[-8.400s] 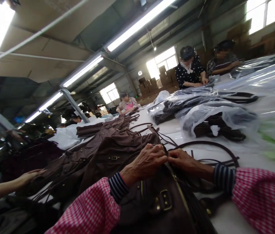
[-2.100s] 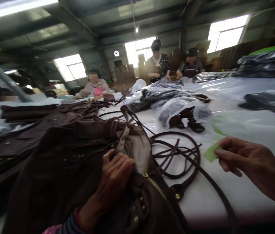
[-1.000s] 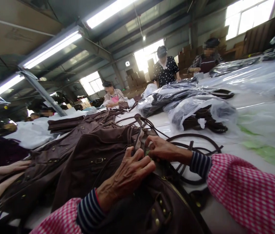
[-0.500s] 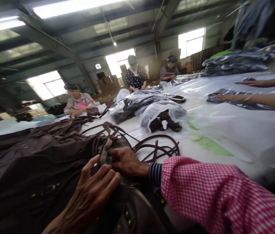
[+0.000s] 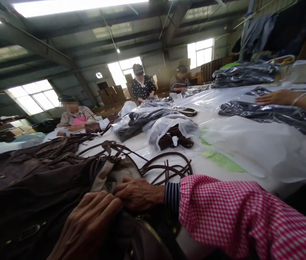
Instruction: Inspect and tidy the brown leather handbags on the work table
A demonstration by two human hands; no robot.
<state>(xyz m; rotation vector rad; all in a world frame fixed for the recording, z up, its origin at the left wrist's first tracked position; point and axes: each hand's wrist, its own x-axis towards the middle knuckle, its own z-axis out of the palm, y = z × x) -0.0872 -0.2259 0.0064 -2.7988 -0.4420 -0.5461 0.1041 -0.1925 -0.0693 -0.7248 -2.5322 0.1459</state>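
A dark brown handbag [image 5: 131, 231] with brass-coloured zip teeth lies in front of me, its mouth open. Pale beige lining [image 5: 109, 173] shows inside. My left hand [image 5: 87, 220] is closed over the bag's near edge, fingers bent and their tips hidden. Close beside it, my right hand [image 5: 139, 193] grips at the opening by the lining; its fingertips are partly covered. Thin brown straps [image 5: 169, 168] loop across the table behind the right hand.
More brown bags [image 5: 28, 169] are heaped at left. A clear-wrapped bundle [image 5: 174, 135], plastic-covered dark goods [image 5: 142, 119] and green sheets [image 5: 223, 160] lie ahead. A co-worker's hand [image 5: 274, 97] rests on packaged goods at right. Several people work across the table.
My left hand has gone from spread fingers to a bent, closed grip. The bag's mouth gapes wider, showing more lining. At right, the co-worker's hand has shifted over the dark package.
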